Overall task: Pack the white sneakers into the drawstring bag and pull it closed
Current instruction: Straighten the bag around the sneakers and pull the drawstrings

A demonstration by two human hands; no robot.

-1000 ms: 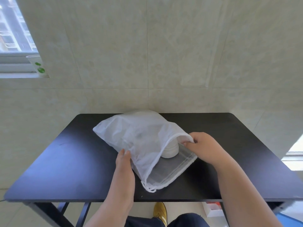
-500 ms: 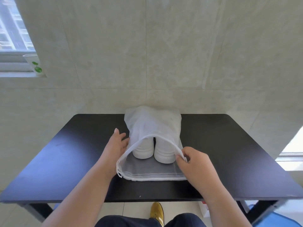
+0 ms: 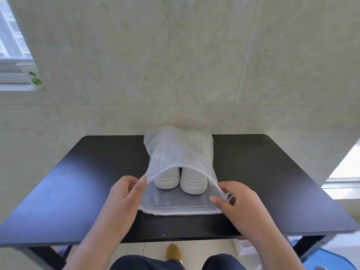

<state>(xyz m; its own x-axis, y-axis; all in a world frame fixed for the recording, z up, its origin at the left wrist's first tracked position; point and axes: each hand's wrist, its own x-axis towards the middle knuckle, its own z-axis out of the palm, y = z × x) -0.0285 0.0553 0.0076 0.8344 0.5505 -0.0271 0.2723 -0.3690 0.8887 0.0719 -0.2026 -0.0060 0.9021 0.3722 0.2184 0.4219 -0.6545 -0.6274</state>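
Note:
A white mesh drawstring bag (image 3: 178, 147) lies on the black table (image 3: 272, 182) with its mouth facing me. Inside stand two white sneakers, heels toward me: the left sneaker (image 3: 166, 178) and the right sneaker (image 3: 192, 182), toes hidden under the fabric. My left hand (image 3: 124, 193) pinches the upper rim of the mouth at its left end. On the right end, my right hand (image 3: 237, 199) grips the rim and the knotted cord. The lower rim lies flat on the table between my hands.
The table stands against a tiled wall. A paper cup (image 3: 31, 75) with green marks sits on a window sill at the far left. Under the table are a yellow shoe (image 3: 174, 252), a small box (image 3: 245, 248) and something blue (image 3: 321, 258).
The bag was turned from lying diagonally to pointing straight away from me. Both hands have since slid nearer along the rim to the mouth's two ends, and the opening stands a little wider.

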